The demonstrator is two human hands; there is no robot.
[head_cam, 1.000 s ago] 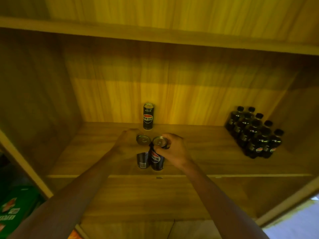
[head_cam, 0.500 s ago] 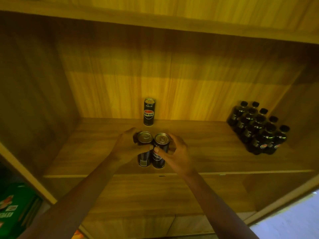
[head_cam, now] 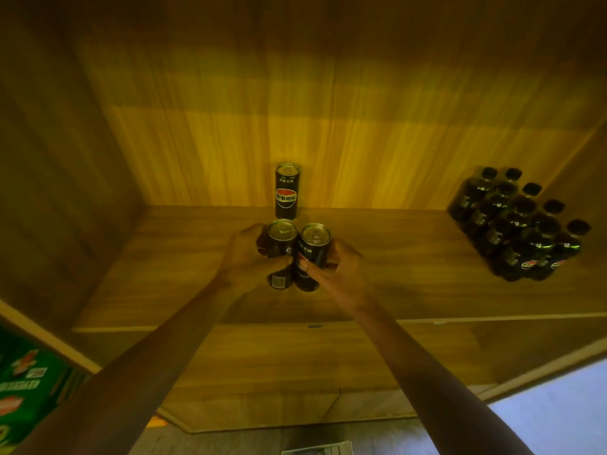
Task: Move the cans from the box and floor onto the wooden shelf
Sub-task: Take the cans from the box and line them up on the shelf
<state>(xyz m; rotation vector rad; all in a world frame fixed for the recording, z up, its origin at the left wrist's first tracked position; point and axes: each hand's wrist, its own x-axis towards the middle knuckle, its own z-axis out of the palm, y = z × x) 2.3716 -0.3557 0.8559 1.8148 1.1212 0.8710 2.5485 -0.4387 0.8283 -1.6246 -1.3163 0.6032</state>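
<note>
Over the middle of the shelf board: the left can [head_cam: 281,244] and the right can [head_cam: 313,247] are held upright, side by side and touching, nearer the front edge than the back wall.
Left can: it is gripped by the left hand [head_cam: 244,257], with the fingers wrapped round its far left side and the thumb laid across its front. A barcode patch is seen low on the body.
Right can: it is gripped by the right hand [head_cam: 341,274], with the thumb stretched across the front and the fingers curled round the right side. The silver top is plainly seen.
Contact with the board: whether the two bottoms rest on the wooden shelf [head_cam: 410,274] or are held just above it cannot be told.
Third can [head_cam: 286,190]: it is stood upright at the back edge, against the back wall and just behind the left can. It is touched by neither hand, and its red and blue logo is turned to the front.
Bottles [head_cam: 519,224]: a tight cluster with dark bodies and black caps is packed into the back right corner, well apart from the cans.
Green carton [head_cam: 29,382]: it is glimpsed at lower left, outside the left side panel.
Forearms: both are stretched forward over the front edge.
</note>
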